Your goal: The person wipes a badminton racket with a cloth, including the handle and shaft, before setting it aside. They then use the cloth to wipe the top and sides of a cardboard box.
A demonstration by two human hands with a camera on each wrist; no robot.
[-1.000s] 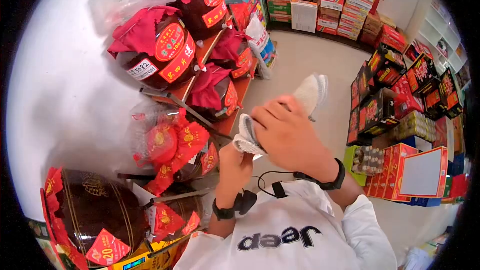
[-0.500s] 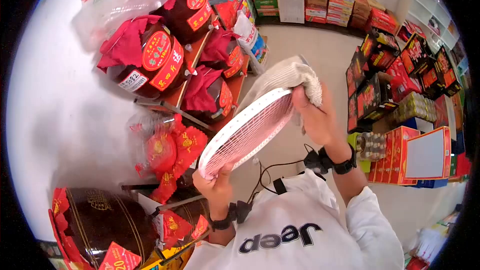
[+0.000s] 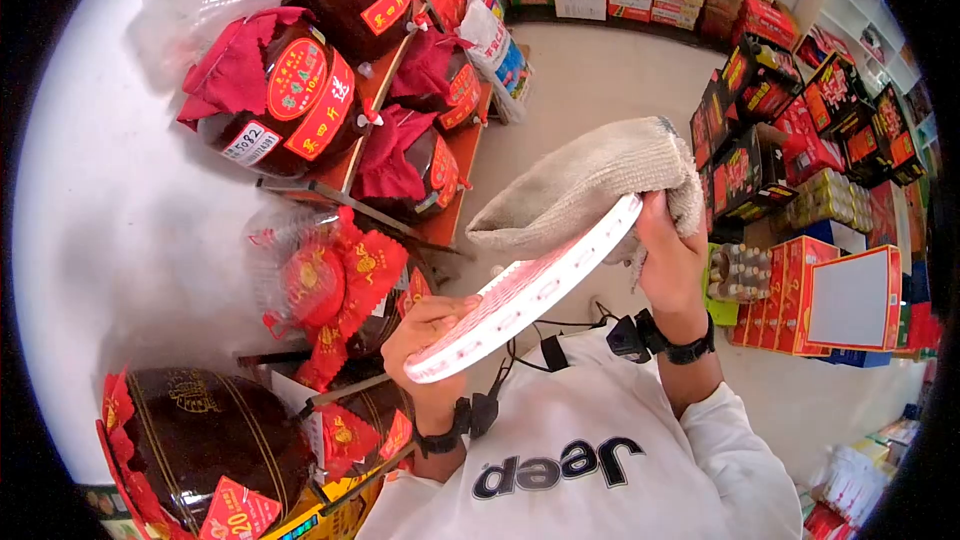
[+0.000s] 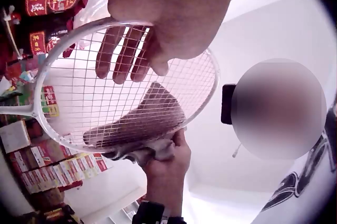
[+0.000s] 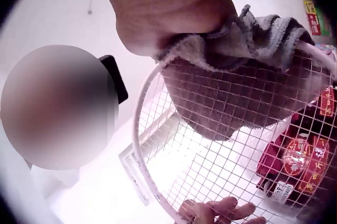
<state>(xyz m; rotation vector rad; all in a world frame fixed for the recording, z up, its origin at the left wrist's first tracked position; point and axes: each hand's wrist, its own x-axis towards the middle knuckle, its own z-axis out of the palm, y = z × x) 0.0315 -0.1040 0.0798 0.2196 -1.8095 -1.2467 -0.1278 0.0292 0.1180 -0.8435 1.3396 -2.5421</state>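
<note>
Racket (image 3: 545,292) tilts in midair, cloth (image 3: 600,168) bunched against its rim. Right hand (image 3: 675,270) pinches cloth to that rim; left hand (image 3: 408,342) grips the opposite side. If either grip loosens, the racket could twist and the cloth slip.

Open floor (image 3: 590,80) lies at the upper centre of the head frame, between jars (image 3: 290,100) crowding the left and boxes (image 3: 755,175) blocking the right.
</note>
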